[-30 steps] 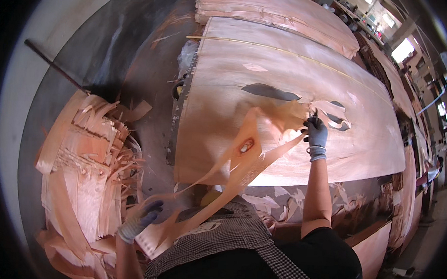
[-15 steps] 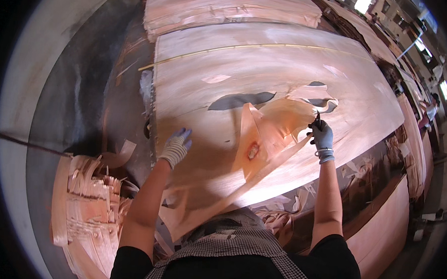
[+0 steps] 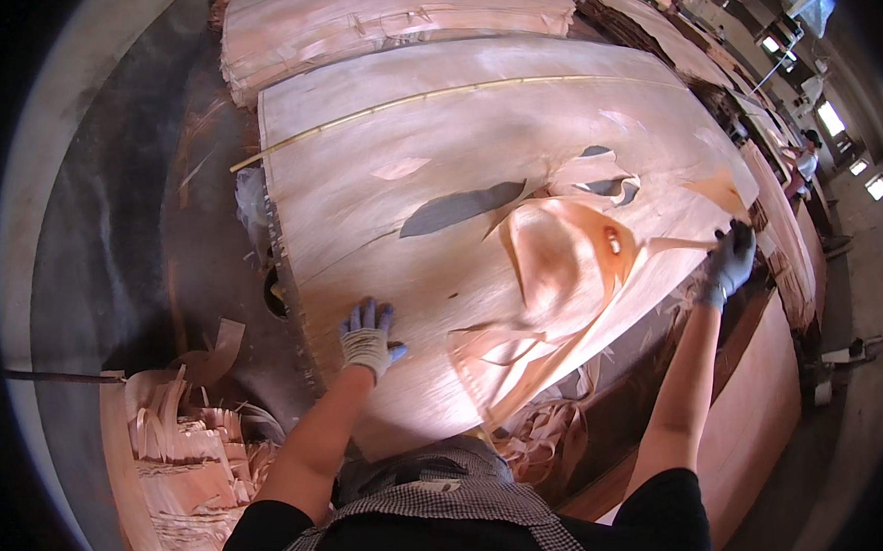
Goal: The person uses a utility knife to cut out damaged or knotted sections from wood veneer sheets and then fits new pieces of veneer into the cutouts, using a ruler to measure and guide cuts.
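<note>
A large pale wood veneer sheet point(image 3: 350, 217) lies before me, with a long dark hole and a smaller torn opening in it. My left hand point(image 3: 368, 339), in a white glove with bluish fingers, rests spread on the near left part of the sheet. My right hand point(image 3: 730, 259), in a grey-blue glove, is closed at the far right around the end of a loose, curled veneer piece point(image 3: 551, 256) with a brown knot. This piece bulges up off the sheet and trails toward my apron. Something dark shows at the right fingers, too unclear to tell.
A thin yellow stick point(image 3: 370, 108) lies across the far part of the sheet. Behind it stands a veneer stack point(image 3: 393, 22). Veneer scraps point(image 3: 192, 462) heap up at lower left, and curled shavings point(image 3: 548, 438) lie near my apron. Another person point(image 3: 804, 165) is at far right.
My right hand has moved right, drawing the veneer piece's end along; the knot has shifted right with it. My left hand has come down flat on the sheet. The view has turned slightly.
</note>
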Tool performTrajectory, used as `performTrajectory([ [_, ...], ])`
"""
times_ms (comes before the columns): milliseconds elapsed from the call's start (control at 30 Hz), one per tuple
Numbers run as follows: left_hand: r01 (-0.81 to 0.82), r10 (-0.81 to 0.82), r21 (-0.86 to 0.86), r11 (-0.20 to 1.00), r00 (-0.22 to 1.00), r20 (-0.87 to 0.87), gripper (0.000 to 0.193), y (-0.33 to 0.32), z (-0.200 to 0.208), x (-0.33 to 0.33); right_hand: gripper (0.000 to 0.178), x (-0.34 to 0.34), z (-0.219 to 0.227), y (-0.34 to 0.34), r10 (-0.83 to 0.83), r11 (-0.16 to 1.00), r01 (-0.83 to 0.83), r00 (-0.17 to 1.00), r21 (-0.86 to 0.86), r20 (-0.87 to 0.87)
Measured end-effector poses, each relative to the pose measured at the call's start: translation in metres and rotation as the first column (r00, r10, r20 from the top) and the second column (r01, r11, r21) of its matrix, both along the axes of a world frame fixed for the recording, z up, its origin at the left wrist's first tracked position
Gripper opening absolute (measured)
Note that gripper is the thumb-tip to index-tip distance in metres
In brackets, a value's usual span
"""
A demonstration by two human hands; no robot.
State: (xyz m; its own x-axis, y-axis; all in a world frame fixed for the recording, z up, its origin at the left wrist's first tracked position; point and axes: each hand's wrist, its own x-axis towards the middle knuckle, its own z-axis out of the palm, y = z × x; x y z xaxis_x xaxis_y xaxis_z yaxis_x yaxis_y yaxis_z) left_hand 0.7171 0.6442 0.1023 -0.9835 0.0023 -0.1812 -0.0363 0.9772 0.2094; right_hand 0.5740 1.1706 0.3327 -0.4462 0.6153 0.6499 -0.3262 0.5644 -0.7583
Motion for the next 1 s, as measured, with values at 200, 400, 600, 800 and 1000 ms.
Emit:
performTrajectory([
  [200,-0.013,0.005,0.304,0.953,1.0,0.029,0.083,-0.02,-0.018,-0.014,0.031,0.272,-0.057,-0.034,-0.585,0.72,0.448,0.802,0.53,0.118],
  [400,-0.005,-0.02,0.588,0.809,0.999,0.036,0.062,-0.06,-0.045,-0.027,0.029,0.51,-0.22,-0.229,-0.69,0.723,0.208,0.269,0.659,0.672],
  [600,0.246,-0.111,0.396,0.885,0.936,-0.334,0.046,-0.064,-0.038,0.011,0.034,0.593,-0.27,-0.342,-0.594,0.802,0.028,-0.064,0.597,0.802],
  [800,0.404,-0.384,0.179,0.897,0.913,-0.14,0.055,-0.129,-0.043,0.007,0.034,0.655,-0.339,-0.29,-0.284,0.538,-0.755,-0.582,-0.375,0.762],
  [1000,0.425,-0.392,0.171,0.889,0.899,-0.194,0.044,-0.185,-0.032,0.008,0.016,0.524,-0.262,-0.28,-0.324,0.932,-0.088,0.234,0.352,0.917],
])
